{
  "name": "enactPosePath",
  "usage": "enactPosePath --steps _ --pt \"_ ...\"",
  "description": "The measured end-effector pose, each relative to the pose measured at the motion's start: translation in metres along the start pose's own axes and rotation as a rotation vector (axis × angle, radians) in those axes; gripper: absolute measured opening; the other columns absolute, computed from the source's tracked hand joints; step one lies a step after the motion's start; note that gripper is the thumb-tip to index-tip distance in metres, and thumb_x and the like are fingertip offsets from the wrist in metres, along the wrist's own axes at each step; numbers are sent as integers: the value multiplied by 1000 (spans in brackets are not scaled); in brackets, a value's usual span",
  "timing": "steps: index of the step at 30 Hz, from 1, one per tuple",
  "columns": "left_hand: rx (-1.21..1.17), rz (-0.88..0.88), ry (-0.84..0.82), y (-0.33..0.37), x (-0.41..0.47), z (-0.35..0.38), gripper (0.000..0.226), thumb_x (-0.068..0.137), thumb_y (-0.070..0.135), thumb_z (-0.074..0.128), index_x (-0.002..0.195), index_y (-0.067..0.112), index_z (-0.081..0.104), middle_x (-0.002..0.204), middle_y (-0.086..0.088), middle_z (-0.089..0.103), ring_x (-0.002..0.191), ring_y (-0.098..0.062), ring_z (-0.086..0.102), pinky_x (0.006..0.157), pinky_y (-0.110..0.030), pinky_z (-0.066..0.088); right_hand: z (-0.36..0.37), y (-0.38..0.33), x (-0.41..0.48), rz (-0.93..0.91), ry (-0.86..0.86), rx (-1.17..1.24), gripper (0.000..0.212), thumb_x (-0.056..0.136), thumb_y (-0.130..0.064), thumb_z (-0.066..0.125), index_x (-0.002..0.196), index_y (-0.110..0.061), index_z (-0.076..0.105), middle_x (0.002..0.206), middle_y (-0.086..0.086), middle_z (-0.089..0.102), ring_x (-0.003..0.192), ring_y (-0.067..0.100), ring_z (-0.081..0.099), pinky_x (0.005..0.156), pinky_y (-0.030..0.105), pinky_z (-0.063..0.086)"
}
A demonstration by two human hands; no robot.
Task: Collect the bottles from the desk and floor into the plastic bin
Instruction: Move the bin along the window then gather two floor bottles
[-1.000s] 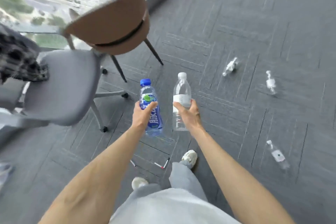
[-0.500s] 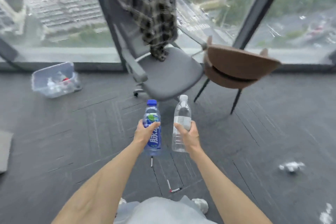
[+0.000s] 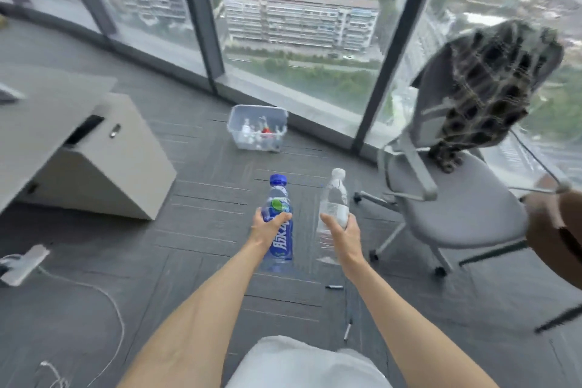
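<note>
My left hand (image 3: pixel 267 228) grips a blue bottle (image 3: pixel 279 198) with a blue cap, held upright in front of me. My right hand (image 3: pixel 341 235) grips a clear water bottle (image 3: pixel 333 197) with a white cap, also upright, beside the blue one. The clear plastic bin (image 3: pixel 234 123) stands on the floor ahead by the window, with several bottles inside. Both hands are well short of the bin.
A grey desk (image 3: pixel 56 116) with a slanted side panel is at the left. A grey office chair (image 3: pixel 456 211) with a checked cloth over its back stands at the right, a brown chair (image 3: pixel 557 230) beyond it. Pens (image 3: pixel 334 287) and a power strip (image 3: pixel 23 264) with cable lie on the carpet.
The view has swung left: the bin has come from the far left to straight ahead, and the chairs have shifted right. Both hands keep holding their bottles in front of me.
</note>
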State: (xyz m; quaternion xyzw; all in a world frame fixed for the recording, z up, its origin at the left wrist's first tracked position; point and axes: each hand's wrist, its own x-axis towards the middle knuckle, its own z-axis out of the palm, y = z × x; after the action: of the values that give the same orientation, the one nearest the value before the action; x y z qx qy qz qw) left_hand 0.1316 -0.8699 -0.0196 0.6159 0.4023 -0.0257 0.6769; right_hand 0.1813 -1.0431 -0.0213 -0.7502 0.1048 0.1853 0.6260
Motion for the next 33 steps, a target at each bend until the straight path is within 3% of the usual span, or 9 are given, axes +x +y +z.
enactPosePath --steps 2,4,8,11,17,20,26,31,33 --pt "-22 -22 84 1 22 -37 65 49 47 81 101 16 55 95 -9 72 82 -28 71 80 -49 59 38 -13 12 -11 -86 -38 56 68 -51 69 112 -18 56 95 -1 64 81 14 61 71 32 50" --pt "-46 -29 151 2 45 -68 66 44 52 79 98 23 57 93 -7 73 84 -28 72 81 -50 58 73 -22 28 -15 -153 -67 57 69 -52 70 113 -18 55 98 3 65 82 17 64 73 38 54" --pt "-79 -57 235 20 80 -115 73 40 54 79 102 22 56 94 -7 72 85 -27 71 82 -48 58 137 -40 64 -18 -273 -99 50 79 -44 74 115 -16 55 98 8 67 75 16 66 64 34 56" --pt "-87 -62 285 41 118 -143 74 40 53 82 102 22 56 95 -8 72 85 -28 72 81 -51 58 187 -55 102 -20 -339 -94 53 73 -46 75 112 -15 56 97 9 67 72 17 68 59 31 55" --pt "-61 -57 375 120 203 -176 63 44 55 76 95 28 51 96 -6 70 86 -26 70 84 -48 58 274 -92 196 -36 -402 -93 47 79 -45 76 114 -22 55 101 7 68 84 23 70 71 44 60" --pt "-34 -53 367 159 250 -185 61 47 53 79 95 27 51 95 -8 70 87 -29 70 84 -52 57 302 -115 234 -33 -407 -93 52 73 -51 75 113 -24 55 102 5 68 89 23 70 76 48 61" --pt "-38 -60 334 225 362 -192 70 49 54 80 106 25 49 98 -9 69 88 -29 70 83 -52 57 343 -167 323 -42 -372 -149 42 84 -40 74 115 -21 53 99 1 66 84 16 67 77 43 58" --pt "-23 -87 253 266 466 -187 70 51 51 78 106 18 51 97 -10 70 82 -27 71 81 -47 58 372 -195 403 -4 -313 -172 40 85 -38 74 115 -22 53 98 2 66 84 17 68 75 38 59" --pt "4 -104 219 283 507 -185 60 62 43 81 106 13 52 100 -12 70 79 -25 69 77 -41 58 384 -207 434 17 -257 -175 39 85 -38 74 114 -22 53 97 2 66 82 16 68 69 31 58"
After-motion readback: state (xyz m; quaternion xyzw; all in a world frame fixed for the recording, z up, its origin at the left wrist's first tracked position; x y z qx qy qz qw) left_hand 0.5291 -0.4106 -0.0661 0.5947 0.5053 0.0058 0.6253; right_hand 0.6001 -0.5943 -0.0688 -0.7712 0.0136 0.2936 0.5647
